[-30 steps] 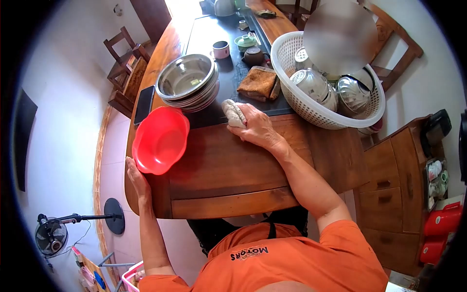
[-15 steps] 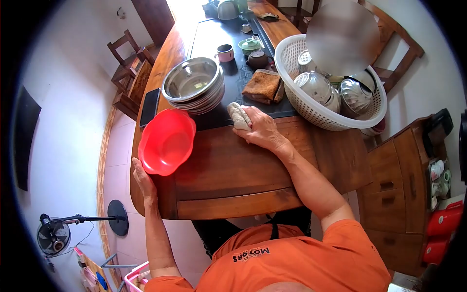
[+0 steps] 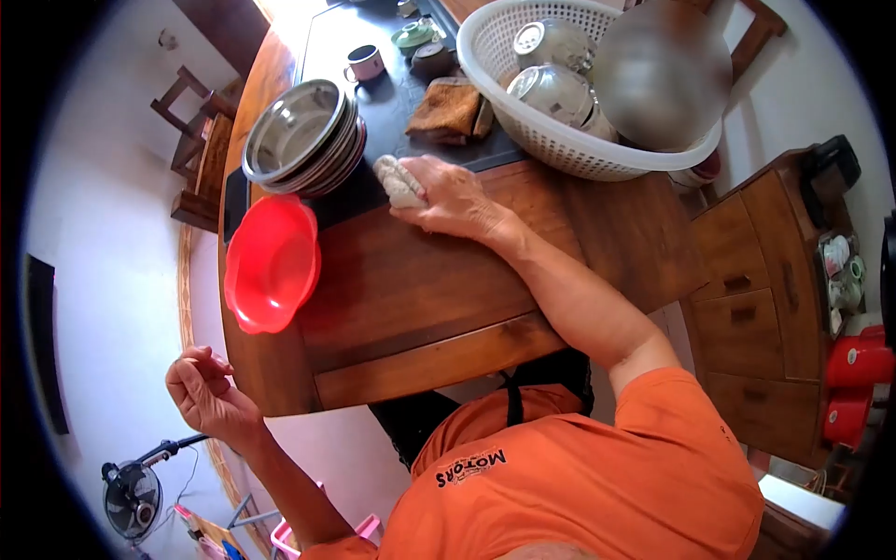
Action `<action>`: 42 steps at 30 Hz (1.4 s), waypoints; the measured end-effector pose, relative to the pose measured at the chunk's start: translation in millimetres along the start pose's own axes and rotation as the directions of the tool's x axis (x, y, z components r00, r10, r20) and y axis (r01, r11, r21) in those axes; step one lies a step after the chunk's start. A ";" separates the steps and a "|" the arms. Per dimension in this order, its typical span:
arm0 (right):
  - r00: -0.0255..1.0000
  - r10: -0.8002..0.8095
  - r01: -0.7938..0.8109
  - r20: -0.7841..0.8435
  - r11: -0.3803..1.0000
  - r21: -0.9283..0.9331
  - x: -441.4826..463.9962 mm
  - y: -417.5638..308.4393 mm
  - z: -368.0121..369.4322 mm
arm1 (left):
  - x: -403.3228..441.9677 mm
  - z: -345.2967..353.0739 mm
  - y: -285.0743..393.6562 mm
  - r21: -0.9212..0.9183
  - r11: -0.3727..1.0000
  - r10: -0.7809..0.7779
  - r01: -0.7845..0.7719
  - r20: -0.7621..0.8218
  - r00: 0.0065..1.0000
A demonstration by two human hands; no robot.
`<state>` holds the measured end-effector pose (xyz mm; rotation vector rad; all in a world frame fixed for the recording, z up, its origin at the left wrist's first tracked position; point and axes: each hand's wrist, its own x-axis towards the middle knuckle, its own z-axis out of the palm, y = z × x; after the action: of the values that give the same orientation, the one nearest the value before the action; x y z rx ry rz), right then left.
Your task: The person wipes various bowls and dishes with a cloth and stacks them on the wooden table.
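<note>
My right hand is closed around a folded pale cloth, resting at the seam between the wooden tabletop and the dark inset tray. My left hand hangs in the air off the table's left edge, its fingers loosely curled and nothing in it. Nearest to that hand is a red plastic bowl with a wavy rim, standing on the table's left corner, not touched. Behind the bowl rises a stack of metal bowls. A folded brown cloth lies beyond my right hand.
A white perforated basket holding shiny metal bowls stands at the back right, partly blurred. On the dark tray are a pink mug, a dark teapot and a green lidded bowl. A wooden cabinet is at the right.
My left hand has let go of the red bowl's side and moved away, down and left. My right hand still grips the pale cloth. The whole view has shifted and turned.
</note>
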<state>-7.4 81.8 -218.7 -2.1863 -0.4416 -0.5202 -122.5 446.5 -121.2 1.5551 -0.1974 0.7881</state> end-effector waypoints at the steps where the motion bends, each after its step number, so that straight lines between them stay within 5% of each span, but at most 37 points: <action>1: 1.000 -0.014 0.014 -0.006 1.000 0.001 0.5 -0.2 1.1 | -5.3 14.0 25.3 -0.051 0.999 -0.005 0.011 0.110 0.994; 4: 0.998 -0.063 0.063 -0.031 0.998 -0.025 1.0 2.7 3.2 | -35.2 63.6 80.3 -0.224 0.969 0.016 0.103 0.474 0.880; 7: 0.998 0.051 -0.051 0.042 0.999 -0.003 -0.3 -4.6 -1.6 | -69.8 122.2 113.5 -0.482 0.846 0.141 0.229 0.616 0.775; 10: 0.999 0.026 -0.025 0.029 1.000 -0.017 -2.0 -0.5 0.2 | -54.7 132.6 110.7 -0.534 0.696 0.409 0.481 0.845 0.345; 11: 1.000 -0.005 0.005 0.008 0.999 -0.035 -2.2 1.0 1.2 | -63.0 132.3 128.3 -0.482 0.668 0.276 0.567 0.868 0.414; 14: 0.999 -0.036 0.036 -0.002 0.999 -0.038 -1.0 1.5 2.6 | -117.3 155.6 128.2 -0.739 0.520 0.182 0.428 0.586 0.790; 15: 1.000 -0.026 0.025 -0.004 0.999 -0.033 -0.9 1.4 2.5 | -102.4 163.1 115.1 -0.795 0.504 0.370 0.338 0.553 0.747; 18: 1.000 -0.008 0.009 0.012 1.000 -0.026 -0.1 1.5 0.4 | -99.8 169.9 113.7 -0.874 0.435 0.476 0.216 0.427 0.769; 21: 1.000 0.001 0.000 0.017 0.999 -0.037 -0.7 0.5 -0.2 | -76.3 162.6 125.1 -0.719 0.503 0.393 0.480 0.685 0.614; 24: 1.000 -0.023 0.023 -0.010 0.999 -0.034 -0.1 2.4 2.1 | -85.0 168.3 111.2 -0.768 0.432 0.424 0.473 0.635 0.646; 27: 1.000 -0.004 0.004 0.006 1.000 -0.028 -0.5 -2.4 -1.8 | -92.1 174.9 101.5 -0.916 0.247 0.586 0.315 0.400 0.705; 30: 1.000 -0.006 0.007 0.029 0.999 -0.036 0.8 0.1 0.4 | -85.3 172.0 126.9 -0.807 0.137 0.408 0.575 0.575 0.709; 34: 0.999 0.006 -0.006 0.050 1.000 -0.008 1.0 -0.9 -1.7 | -81.2 181.7 136.5 -0.789 -0.054 0.339 0.612 0.562 0.755; 42: 1.000 -0.025 0.025 0.005 0.998 -0.061 1.0 3.6 3.0 | -84.2 179.9 134.9 -0.787 -0.179 0.310 0.590 0.524 0.793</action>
<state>-4.2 82.1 -222.2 -2.2432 -0.4616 -0.5493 -196.0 229.0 -50.6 0.0321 -0.8636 -0.3119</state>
